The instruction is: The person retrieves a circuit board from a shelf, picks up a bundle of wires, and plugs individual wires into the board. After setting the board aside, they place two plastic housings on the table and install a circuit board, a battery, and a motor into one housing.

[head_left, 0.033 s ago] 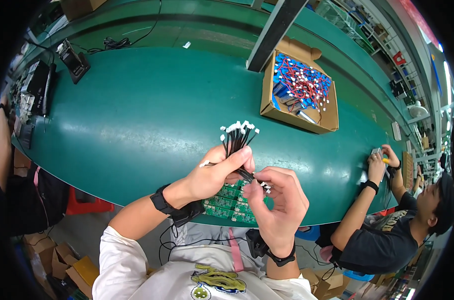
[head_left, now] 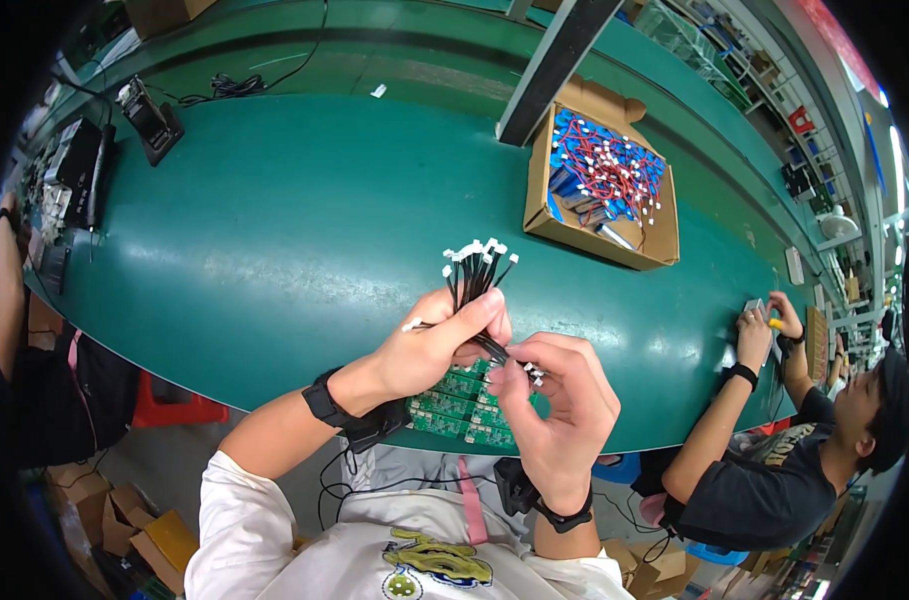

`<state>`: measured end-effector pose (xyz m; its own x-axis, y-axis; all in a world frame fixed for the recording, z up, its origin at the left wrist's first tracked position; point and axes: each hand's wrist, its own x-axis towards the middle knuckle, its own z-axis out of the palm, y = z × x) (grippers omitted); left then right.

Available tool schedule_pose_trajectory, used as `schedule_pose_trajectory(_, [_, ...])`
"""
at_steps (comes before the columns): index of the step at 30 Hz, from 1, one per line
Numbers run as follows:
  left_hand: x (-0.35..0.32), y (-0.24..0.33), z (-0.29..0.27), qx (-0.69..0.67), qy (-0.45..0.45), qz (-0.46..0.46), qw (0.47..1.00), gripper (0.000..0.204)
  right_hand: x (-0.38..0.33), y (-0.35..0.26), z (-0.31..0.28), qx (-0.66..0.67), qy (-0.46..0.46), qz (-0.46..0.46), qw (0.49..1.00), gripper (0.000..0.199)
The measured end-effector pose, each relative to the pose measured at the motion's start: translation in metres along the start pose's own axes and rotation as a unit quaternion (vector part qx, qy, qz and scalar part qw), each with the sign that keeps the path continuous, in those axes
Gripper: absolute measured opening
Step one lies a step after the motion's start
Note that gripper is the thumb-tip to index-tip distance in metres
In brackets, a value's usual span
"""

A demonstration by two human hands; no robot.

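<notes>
A bundle of thin black cables with small white plug connectors (head_left: 475, 268) is gripped in my left hand (head_left: 427, 345). Most of the plugs fan out above my thumb, and one sticks out to the left beside my wrist side. The cables' other ends run down to the right, where my right hand (head_left: 565, 405) pinches them between thumb and forefinger. More white plugs show there, partly hidden by my fingers. Below both hands, a panel of green circuit boards (head_left: 440, 408) lies at the table's near edge, partly covered by my right hand.
On the green table (head_left: 305, 220), an open cardboard box (head_left: 595, 238) holds blue cylindrical cells with red wires and white plugs. A dark metal post (head_left: 550, 75) rises beside it. A black stand (head_left: 151, 125) is far left. At right, another person (head_left: 775, 470) handles a small object.
Both hands keep their hold on the cables. The whole view has shifted very slightly; otherwise nothing visibly differs.
</notes>
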<state>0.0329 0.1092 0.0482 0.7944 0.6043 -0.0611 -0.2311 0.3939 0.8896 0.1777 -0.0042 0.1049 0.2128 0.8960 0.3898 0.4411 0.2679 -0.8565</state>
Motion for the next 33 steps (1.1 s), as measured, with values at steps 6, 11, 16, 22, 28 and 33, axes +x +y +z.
schedule_pose_trajectory(6, [0.014,-0.001,-0.004,-0.019,0.070,0.171,0.983,0.034,0.003,-0.011,-0.010,-0.005,-0.001,0.013,1.000,0.019])
schedule_pose_trajectory(11, [0.018,0.018,-0.007,-0.128,0.131,0.175,0.967,0.035,0.002,-0.009,-0.025,0.045,0.037,0.046,0.997,0.015])
schedule_pose_trajectory(16, [0.017,0.010,-0.042,-0.359,0.066,0.170,0.915,0.031,-0.001,-0.015,-0.066,0.088,0.043,0.092,0.991,0.014])
schedule_pose_trajectory(22, [0.010,0.015,-0.032,-0.320,0.008,0.100,0.942,0.024,0.012,-0.028,-0.074,0.229,0.218,-0.011,0.949,0.010])
schedule_pose_trajectory(28, [-0.001,0.008,0.005,-0.255,-0.048,0.064,0.964,0.023,0.028,-0.022,0.006,-0.068,0.188,-0.190,0.961,0.018])
schedule_pose_trajectory(33, [0.006,0.008,0.007,-0.312,0.122,0.022,0.942,0.042,-0.002,0.005,0.026,-0.108,0.074,-0.120,0.984,0.021])
